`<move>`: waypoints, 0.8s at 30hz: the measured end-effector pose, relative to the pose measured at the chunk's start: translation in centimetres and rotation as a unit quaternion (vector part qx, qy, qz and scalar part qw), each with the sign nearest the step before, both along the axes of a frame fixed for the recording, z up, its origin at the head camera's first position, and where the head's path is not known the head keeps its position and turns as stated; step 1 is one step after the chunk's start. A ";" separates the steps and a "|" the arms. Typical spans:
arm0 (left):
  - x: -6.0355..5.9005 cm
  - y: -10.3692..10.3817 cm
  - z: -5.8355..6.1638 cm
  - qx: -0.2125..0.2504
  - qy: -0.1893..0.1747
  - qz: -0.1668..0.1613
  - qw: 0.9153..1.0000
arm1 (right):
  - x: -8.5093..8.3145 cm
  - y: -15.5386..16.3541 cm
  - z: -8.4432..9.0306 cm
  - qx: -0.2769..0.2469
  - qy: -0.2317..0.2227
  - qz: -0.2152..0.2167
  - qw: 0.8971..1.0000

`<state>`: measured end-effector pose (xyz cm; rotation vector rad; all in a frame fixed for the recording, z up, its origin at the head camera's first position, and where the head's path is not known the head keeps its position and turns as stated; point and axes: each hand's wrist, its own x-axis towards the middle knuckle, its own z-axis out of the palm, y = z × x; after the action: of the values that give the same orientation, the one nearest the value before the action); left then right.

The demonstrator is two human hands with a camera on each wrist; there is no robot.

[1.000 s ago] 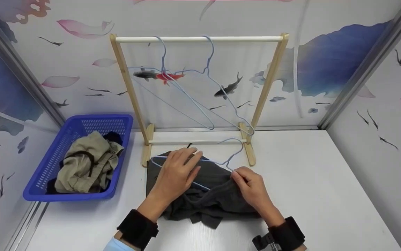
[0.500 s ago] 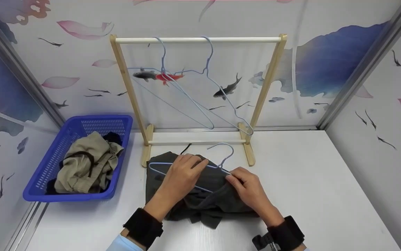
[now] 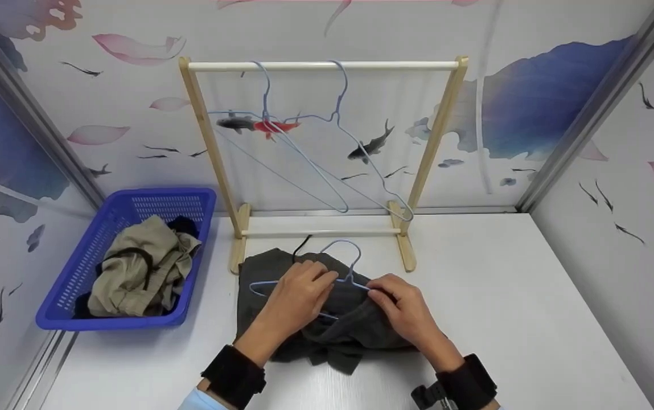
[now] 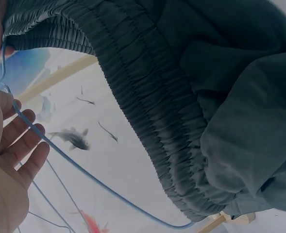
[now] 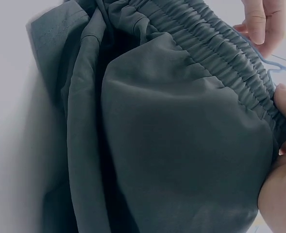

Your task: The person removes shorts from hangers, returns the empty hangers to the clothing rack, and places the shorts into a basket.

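Dark grey pants (image 3: 361,327) lie bunched on the white table, with a gathered elastic waistband (image 4: 147,116) in the left wrist view. A blue wire hanger (image 3: 350,277) lies over them, hook toward the rack; its right shoulder meets the waistband. My left hand (image 3: 303,291) holds the hanger near its neck, thumb against the wire. My right hand (image 3: 403,304) pinches the waistband edge beside the hanger's right shoulder. In the right wrist view the pants (image 5: 181,131) fill the middle, and the right thumb (image 5: 284,99) presses on the waistband. The hanger's right end is hidden by the cloth.
A wooden rack with a white rail (image 3: 395,66) stands behind the pants, two blue hangers (image 3: 309,162) on it. At the left sits a blue basket (image 3: 110,323) of clothes, khaki cloth (image 3: 144,267) on top. Patterned walls enclose the table.
The hanger's hook has moved left and nearer to me, and its right shoulder has gone into the waistband. My left hand has shifted slightly right and down; the right hand moved slightly left.
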<state>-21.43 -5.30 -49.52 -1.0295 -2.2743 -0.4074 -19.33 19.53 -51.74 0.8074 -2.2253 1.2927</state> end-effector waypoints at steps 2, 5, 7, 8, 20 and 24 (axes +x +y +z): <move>0.0 0.0 -0.1 0.004 0.001 -0.002 1.000 | 0.0 -0.1 0.0 -0.001 0.005 -0.001 1.000; -0.1 0.0 -0.1 0.011 0.005 -0.010 1.000 | 0.1 -0.1 0.0 -0.001 0.010 0.002 1.000; -0.1 0.0 -0.1 0.017 0.006 -0.015 1.000 | 0.1 0.0 0.1 0.002 0.007 0.007 1.000; -0.1 -0.1 -0.1 0.021 0.006 -0.018 1.000 | 0.2 0.0 0.2 0.005 0.003 0.010 1.000; -0.1 -0.6 0.2 0.096 0.010 -0.039 0.995 | 0.7 1.0 0.3 0.022 -0.042 -0.014 0.999; 0.0 -0.9 0.5 0.113 0.010 -0.048 0.992 | 0.6 1.3 0.3 0.011 -0.036 -0.012 0.999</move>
<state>-21.47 -6.17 -48.98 -1.0227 -2.1081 -0.6751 -18.69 20.79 -51.47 0.7516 -2.3025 1.3079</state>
